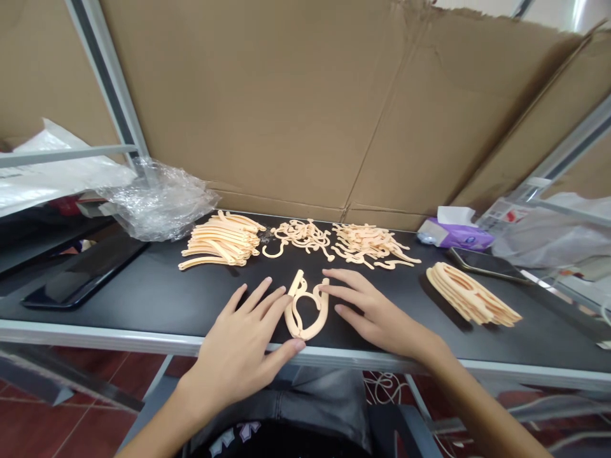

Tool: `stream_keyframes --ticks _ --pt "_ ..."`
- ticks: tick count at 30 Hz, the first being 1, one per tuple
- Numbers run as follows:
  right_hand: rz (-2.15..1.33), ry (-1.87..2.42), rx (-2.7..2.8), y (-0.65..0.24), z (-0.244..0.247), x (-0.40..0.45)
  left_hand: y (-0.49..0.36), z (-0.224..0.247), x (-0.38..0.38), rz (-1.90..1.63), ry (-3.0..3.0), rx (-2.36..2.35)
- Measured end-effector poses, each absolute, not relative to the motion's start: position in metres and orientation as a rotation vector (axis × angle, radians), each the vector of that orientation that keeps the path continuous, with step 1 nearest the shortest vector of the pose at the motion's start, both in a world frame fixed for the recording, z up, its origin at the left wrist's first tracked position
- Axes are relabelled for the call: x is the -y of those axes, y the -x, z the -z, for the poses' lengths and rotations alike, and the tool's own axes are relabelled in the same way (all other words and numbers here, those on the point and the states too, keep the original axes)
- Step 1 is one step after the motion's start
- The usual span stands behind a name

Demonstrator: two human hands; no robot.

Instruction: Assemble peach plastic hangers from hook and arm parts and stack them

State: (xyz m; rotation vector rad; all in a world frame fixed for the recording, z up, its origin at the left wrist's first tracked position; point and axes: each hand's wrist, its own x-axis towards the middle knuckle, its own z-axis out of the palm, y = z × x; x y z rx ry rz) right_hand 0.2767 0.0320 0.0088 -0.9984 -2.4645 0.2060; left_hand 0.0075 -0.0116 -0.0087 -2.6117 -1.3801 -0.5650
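Note:
A cream plastic folding clothes hanger (315,323) lies folded on the black tabletop near the front edge, its curved hook in the middle. My left hand (248,337) is spread along its left side. The index fingertip touches the left arm, and the thumb is by the bottom joint. My right hand (370,308) is open on the other side, its fingertips touching the top of the right arm. Behind lie a stack of curved hanger arms (222,238), a heap of hooks (305,235) and a pile of thinner curved hanger parts (370,242).
A stack of folded hangers (470,296) lies at the right, beside a phone (489,264) and a purple tissue pack (456,234). At the left are a dark flat device (86,270) and crumpled clear plastic wrap (160,200). A cardboard wall (267,108) closes off the back.

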Motion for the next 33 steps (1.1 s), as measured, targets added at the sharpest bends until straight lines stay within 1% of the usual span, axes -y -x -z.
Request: stream_keyframes --ticks 8,11,14,19,24,28,33 --pt "-0.613 0.870 2.687 -0.250 -0.027 -0.074 -0.007 0.011 0.012 0.625 2.538 1.392" --pt "-0.687 0.864 2.733 -0.243 -0.029 -0.079 -0.007 0.011 0.011 0.641 2.521 1.399" --pt "-0.614 0.933 2.780 -0.243 -0.033 -0.076 -0.007 0.012 0.011 0.649 2.515 1.410" --pt "-0.357 1.075 2.710 -0.255 -0.037 -0.057 -0.008 0.011 0.011 0.767 2.450 1.420" --pt "-0.248 1.315 2.477 -0.260 -0.022 -0.034 -0.009 0.011 0.009 0.883 2.440 1.433" --pt "-0.021 1.444 2.300 -0.245 -0.006 -0.021 -0.007 0.011 0.009 0.763 2.554 1.326" --pt "-0.029 1.303 2.248 -0.228 0.002 -0.017 -0.006 0.012 0.009 0.630 2.601 1.294"
